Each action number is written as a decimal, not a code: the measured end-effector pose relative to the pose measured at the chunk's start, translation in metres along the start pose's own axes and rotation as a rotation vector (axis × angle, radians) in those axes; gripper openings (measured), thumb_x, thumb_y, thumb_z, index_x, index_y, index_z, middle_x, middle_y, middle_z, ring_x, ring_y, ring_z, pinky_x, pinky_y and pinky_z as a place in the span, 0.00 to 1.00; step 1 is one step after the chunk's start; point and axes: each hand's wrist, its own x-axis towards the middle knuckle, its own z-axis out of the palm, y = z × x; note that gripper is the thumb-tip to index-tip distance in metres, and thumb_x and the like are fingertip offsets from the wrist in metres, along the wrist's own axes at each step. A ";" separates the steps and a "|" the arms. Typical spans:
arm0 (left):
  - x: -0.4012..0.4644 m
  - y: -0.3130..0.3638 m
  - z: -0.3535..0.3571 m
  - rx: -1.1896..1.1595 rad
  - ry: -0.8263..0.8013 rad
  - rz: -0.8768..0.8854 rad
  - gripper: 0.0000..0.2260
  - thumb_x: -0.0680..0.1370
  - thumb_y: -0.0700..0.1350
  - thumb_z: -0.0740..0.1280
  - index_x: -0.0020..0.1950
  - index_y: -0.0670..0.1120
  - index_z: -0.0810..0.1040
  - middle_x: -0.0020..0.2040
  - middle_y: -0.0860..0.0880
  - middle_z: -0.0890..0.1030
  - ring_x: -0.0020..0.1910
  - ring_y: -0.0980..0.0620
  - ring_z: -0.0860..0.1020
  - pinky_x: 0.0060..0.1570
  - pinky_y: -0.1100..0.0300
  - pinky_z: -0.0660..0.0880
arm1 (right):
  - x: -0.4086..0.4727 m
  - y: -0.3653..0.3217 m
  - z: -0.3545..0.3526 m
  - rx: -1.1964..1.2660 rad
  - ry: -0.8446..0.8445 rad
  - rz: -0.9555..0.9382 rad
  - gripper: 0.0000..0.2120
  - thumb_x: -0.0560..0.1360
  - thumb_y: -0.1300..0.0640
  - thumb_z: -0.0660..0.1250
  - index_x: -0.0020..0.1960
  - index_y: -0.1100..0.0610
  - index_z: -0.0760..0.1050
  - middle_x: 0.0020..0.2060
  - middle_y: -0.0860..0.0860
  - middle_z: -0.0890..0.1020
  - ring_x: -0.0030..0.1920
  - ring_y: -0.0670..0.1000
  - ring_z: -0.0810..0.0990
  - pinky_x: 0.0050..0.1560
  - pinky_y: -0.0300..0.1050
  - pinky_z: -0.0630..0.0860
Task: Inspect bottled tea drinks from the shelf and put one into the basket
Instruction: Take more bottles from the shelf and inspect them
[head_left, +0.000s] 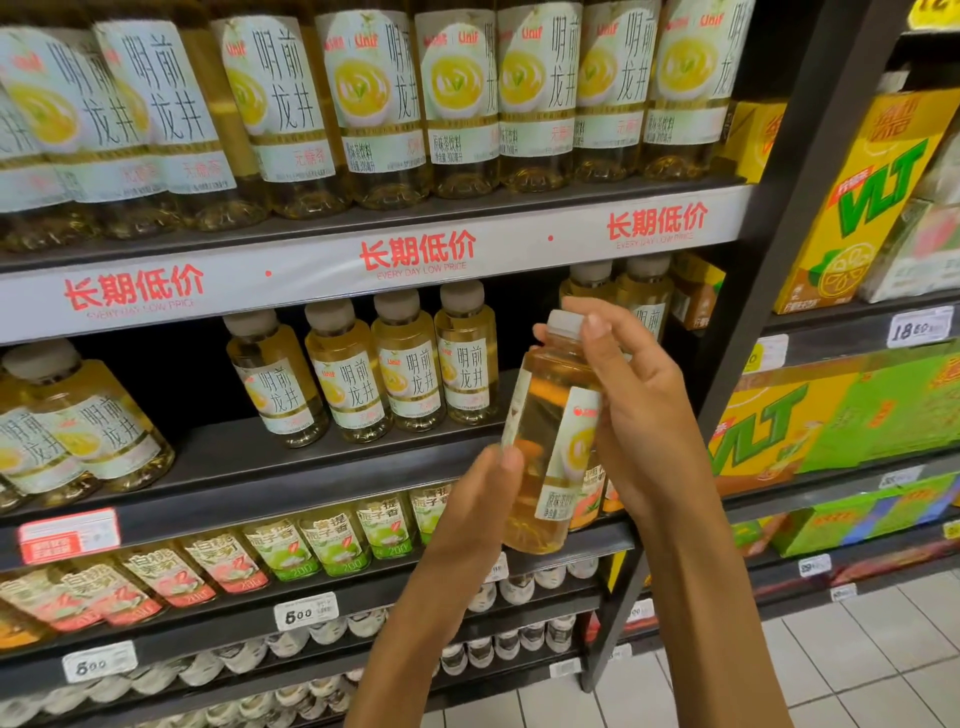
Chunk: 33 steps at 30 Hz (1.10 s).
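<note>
A bottle of pale golden tea (545, 441) with a white cap and a white-and-green label is held upright in front of the middle shelf. My right hand (639, 410) grips its right side, fingertips reaching the cap. My left hand (480, 499) holds its lower left side, thumb on the label edge. More bottles of the same tea (410, 364) stand in a row on the middle shelf (291, 467), and bigger ones (374, 104) fill the shelf above. No basket is in view.
Lower shelves carry smaller green- and pink-labelled bottles (332, 540) and rows of white-capped bottles. A dark upright post (737, 364) separates this bay from yellow and green VLT carton packs (852, 208) on the right. White tiled floor (857, 649) shows at lower right.
</note>
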 end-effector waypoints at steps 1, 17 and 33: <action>0.000 -0.001 0.000 -0.007 -0.023 -0.002 0.25 0.73 0.64 0.59 0.58 0.47 0.77 0.51 0.42 0.84 0.50 0.44 0.83 0.52 0.49 0.79 | 0.000 0.000 -0.001 -0.003 0.004 0.010 0.17 0.73 0.48 0.64 0.59 0.54 0.76 0.49 0.51 0.85 0.46 0.49 0.85 0.38 0.39 0.79; -0.002 -0.003 0.000 -0.030 -0.115 -0.062 0.23 0.72 0.65 0.59 0.58 0.53 0.79 0.54 0.49 0.84 0.53 0.49 0.82 0.55 0.50 0.78 | 0.013 0.002 -0.014 -0.087 -0.054 0.078 0.16 0.72 0.46 0.64 0.56 0.51 0.77 0.45 0.49 0.85 0.48 0.51 0.84 0.43 0.42 0.81; -0.015 0.020 0.002 -0.748 -0.370 -0.169 0.29 0.73 0.56 0.64 0.62 0.34 0.76 0.51 0.34 0.81 0.49 0.41 0.82 0.51 0.49 0.79 | 0.034 0.025 -0.009 0.182 -0.092 0.571 0.20 0.80 0.45 0.57 0.55 0.60 0.75 0.46 0.61 0.81 0.52 0.59 0.81 0.52 0.53 0.80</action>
